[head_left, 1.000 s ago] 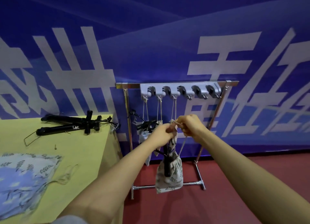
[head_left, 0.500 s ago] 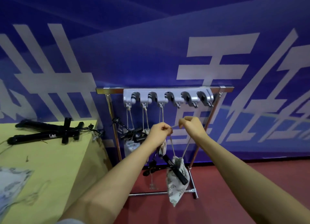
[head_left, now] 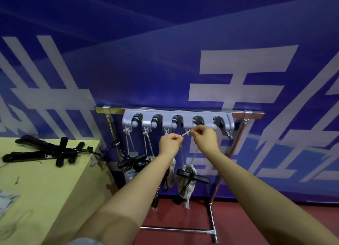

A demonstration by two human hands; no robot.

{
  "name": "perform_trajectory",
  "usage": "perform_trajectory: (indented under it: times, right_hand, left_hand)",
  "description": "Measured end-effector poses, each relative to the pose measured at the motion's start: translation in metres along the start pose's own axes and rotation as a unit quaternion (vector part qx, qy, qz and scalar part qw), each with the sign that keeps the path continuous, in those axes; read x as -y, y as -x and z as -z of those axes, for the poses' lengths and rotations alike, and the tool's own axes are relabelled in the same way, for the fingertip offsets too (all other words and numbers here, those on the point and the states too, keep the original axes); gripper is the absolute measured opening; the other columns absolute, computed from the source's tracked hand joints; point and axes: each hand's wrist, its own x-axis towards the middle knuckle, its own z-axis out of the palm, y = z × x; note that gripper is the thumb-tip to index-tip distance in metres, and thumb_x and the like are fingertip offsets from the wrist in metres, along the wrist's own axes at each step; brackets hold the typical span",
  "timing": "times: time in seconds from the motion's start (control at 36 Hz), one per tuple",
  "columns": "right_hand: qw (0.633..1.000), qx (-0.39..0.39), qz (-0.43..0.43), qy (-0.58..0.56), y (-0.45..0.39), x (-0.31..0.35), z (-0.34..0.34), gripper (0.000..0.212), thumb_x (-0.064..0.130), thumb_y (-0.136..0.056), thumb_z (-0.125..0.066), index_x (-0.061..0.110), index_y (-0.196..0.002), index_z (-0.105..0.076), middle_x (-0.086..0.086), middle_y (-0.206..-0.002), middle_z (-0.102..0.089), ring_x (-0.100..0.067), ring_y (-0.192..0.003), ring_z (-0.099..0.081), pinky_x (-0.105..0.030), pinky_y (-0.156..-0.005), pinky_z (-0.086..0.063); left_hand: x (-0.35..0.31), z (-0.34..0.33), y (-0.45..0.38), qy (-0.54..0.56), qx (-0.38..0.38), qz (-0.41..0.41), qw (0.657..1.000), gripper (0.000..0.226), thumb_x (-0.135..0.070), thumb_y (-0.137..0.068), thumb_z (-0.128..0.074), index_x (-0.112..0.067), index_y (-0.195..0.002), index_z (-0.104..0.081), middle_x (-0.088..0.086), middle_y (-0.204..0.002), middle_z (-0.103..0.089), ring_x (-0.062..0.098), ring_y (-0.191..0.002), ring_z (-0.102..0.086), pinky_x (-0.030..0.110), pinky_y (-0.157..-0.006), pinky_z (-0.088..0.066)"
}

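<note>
Cord (head_left: 185, 134) runs taut between our two hands, just under the grey rail (head_left: 228, 119) on the rack (head_left: 254, 113). Our left hand (head_left: 169, 143) has its fingers curled in, with thumb and forefinger pinching one end of the short span. Our right hand (head_left: 205, 139) pinches the other end the same way, close under the fourth hook (head_left: 187, 130) from the left. We cannot tell whether the cord sits on that hook. From our hands two strands of the cord drop to the pouch (head_left: 191, 188), which hangs free in front of the rack, below our wrists and clear of the floor (head_left: 266, 217). A black tool (head_left: 192, 176) lies tilted across the pouch's mouth. To the left, more pouches (head_left: 131, 172) hang by cords from the first two hooks, with dark gear among them. A yellow table (head_left: 55, 186) stands at our left, near the rack, with black tools (head_left: 42, 153) on it. A blue banner (head_left: 165, 70) fills the wall behind.
</note>
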Motion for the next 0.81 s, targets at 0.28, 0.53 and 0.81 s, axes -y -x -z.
perform_trajectory:
  times: [0.28,0.53,0.81]
  right_hand:
    - [0.997,0.036,-0.036,0.055,-0.028,-0.035,-0.021,0.02,0.013,-0.096,-0.052,0.001,-0.097,-0.068,-0.001,-0.069,-0.057,-0.009,-0.057,-0.048,-0.029,-0.064,-0.041]
    - [0.992,0.045,-0.072,0.093,-0.019,-0.048,-0.03,0.022,0.018,-0.096,-0.048,0.013,-0.076,-0.054,-0.004,-0.064,-0.053,-0.023,-0.059,-0.049,-0.042,-0.063,-0.049]
    - [0.989,0.115,-0.076,0.057,0.016,-0.038,-0.05,0.019,0.02,-0.093,-0.056,0.006,-0.08,-0.061,-0.009,-0.072,-0.061,-0.023,-0.071,-0.058,-0.031,-0.067,-0.045]
  left_hand:
    - [0.017,-0.019,-0.029,-0.064,-0.026,0.04,0.997,0.013,-0.008,-0.088,-0.062,-0.003,-0.081,-0.072,0.008,-0.072,-0.063,0.018,-0.07,-0.058,0.029,-0.069,-0.051]
    - [0.022,-0.013,-0.028,-0.139,0.026,-0.003,0.99,0.015,-0.009,-0.09,-0.057,-0.004,-0.088,-0.071,0.008,-0.086,-0.069,0.023,-0.085,-0.065,0.033,-0.083,-0.053]
    - [0.052,0.027,-0.008,-0.142,0.029,0.014,0.989,0.02,-0.016,-0.093,-0.051,-0.023,-0.078,-0.061,0.01,-0.084,-0.069,0.029,-0.087,-0.066,0.046,-0.081,-0.056]
